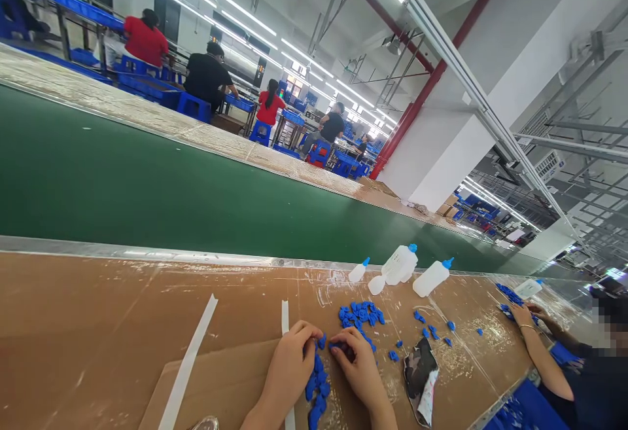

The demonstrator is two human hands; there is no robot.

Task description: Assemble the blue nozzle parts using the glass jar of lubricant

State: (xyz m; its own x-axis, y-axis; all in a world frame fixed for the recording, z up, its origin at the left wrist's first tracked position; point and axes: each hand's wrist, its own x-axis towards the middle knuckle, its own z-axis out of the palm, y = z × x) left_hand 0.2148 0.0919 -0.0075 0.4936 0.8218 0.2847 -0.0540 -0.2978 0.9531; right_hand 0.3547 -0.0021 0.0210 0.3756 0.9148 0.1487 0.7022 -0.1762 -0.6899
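My left hand (293,366) is closed in a pinch, with a small blue piece (322,341) at its fingertips. Close beside it, my right hand (360,366) has its thumb and fingers curled together around another small blue piece, mostly hidden by the fingers. Below and between the hands runs a row of blue lumpy pieces (318,387). Just beyond my right hand lies a loose pile of the same blue pieces (360,314). What kind of part they are is too small to tell.
White bottles with blue caps (432,278) stand beyond the pile. A crumpled dark packet (420,377) lies right of my right hand. White tape strips (189,361) mark the cardboard-covered table. A green conveyor belt (147,168) runs behind. At right, a co-worker's hands (524,317) handle blue pieces.
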